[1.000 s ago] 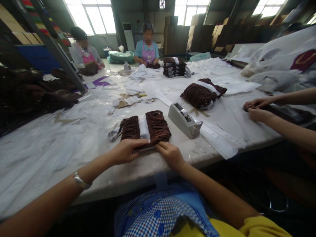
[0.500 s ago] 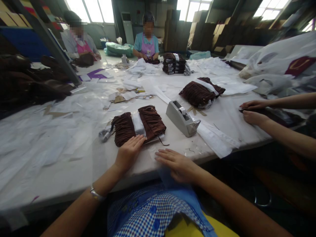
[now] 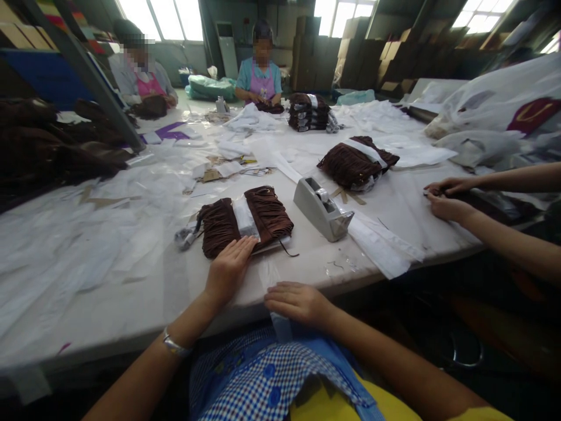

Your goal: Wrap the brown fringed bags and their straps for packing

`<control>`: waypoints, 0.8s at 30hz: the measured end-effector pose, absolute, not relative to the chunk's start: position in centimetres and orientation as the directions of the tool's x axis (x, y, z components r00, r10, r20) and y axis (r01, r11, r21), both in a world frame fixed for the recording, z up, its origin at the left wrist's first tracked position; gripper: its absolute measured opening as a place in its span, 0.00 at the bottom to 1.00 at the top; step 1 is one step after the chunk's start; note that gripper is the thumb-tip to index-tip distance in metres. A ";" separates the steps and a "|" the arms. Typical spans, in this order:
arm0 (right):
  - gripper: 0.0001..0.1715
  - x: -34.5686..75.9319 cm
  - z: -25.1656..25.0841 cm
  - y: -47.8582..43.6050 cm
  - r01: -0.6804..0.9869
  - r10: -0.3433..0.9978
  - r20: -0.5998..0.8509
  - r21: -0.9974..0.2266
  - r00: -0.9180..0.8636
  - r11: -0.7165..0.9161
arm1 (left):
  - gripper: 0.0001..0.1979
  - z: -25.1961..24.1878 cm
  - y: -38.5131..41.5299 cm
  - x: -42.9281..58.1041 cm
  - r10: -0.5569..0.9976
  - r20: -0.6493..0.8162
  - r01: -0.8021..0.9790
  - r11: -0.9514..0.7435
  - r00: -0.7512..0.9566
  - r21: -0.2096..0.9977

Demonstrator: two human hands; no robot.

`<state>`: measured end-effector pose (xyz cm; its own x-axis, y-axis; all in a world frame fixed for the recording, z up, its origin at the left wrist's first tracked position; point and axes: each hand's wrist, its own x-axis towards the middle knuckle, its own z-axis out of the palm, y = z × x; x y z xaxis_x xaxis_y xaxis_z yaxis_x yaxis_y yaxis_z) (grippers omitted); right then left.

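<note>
Drawn back toward the near table edge (image 3: 131, 333) since the earlier frame, the right hand (image 3: 298, 300) is now held nearer the wearer than the tape dispenser (image 3: 322, 210), its fingers outstretched over a translucent strip (image 3: 268, 270); whether that is gripped cannot be told. Left of the dispenser, the brown fringed bundle (image 3: 274, 213) is touched at its near edge by the left hand (image 3: 230, 263), fingers flat and ungripping. Steadying seems left to one hand, the strip being attended to by the other.

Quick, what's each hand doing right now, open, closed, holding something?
Left hand: open, touching the brown fringed bundle.
Right hand: open, lying flat over a translucent strip.
</note>
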<state>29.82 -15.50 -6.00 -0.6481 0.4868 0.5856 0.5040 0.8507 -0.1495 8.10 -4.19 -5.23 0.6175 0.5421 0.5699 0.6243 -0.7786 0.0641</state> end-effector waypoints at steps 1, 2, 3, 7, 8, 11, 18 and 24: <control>0.11 29.6 -5.9 -15.6 0.493 0.474 0.593 -0.144 -0.651 0.858 | 0.21 -5.2 -4.2 8.2 0.549 0.568 0.629 -0.774 0.613 0.070; 0.11 29.5 -5.7 -15.7 0.480 0.458 0.602 -0.139 -0.654 0.866 | 0.21 -5.2 -4.3 8.2 0.557 0.565 0.633 -0.770 0.608 0.078; 0.10 29.4 -5.5 -15.9 0.466 0.443 0.613 -0.135 -0.654 0.874 | 0.20 -5.1 -4.3 8.3 0.566 0.561 0.637 -0.766 0.604 0.087; 0.12 29.5 -4.4 -16.0 0.426 0.419 0.621 -0.148 -0.662 0.893 | 0.20 -5.3 -4.3 8.3 0.585 0.552 0.636 -0.762 0.594 0.122; 0.13 29.6 -4.1 -15.9 0.434 0.432 0.613 -0.156 -0.662 0.887 | 0.20 -5.3 -4.3 8.3 0.588 0.550 0.636 -0.761 0.594 0.127; 0.14 30.0 -3.7 -15.2 0.508 0.507 0.585 -0.180 -0.633 0.842 | 0.21 -5.5 -4.6 8.3 0.600 0.544 0.647 -0.752 0.587 0.131; 0.07 30.3 -3.1 -13.9 0.439 0.435 0.601 -0.151 -0.671 0.886 | 0.21 -5.7 -5.4 8.9 0.655 0.560 0.695 -0.696 0.508 0.183; 0.08 29.6 -1.1 -14.2 0.368 0.387 0.560 -0.152 -0.732 0.917 | 0.23 -5.9 -6.1 8.7 0.639 0.592 0.680 -0.706 0.491 0.199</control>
<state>29.64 -14.17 -1.06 -0.7320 0.3872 0.5605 0.3685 0.9171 -0.1524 8.73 -6.12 -5.87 0.4909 0.6393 0.5919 0.6796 -0.7061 0.1989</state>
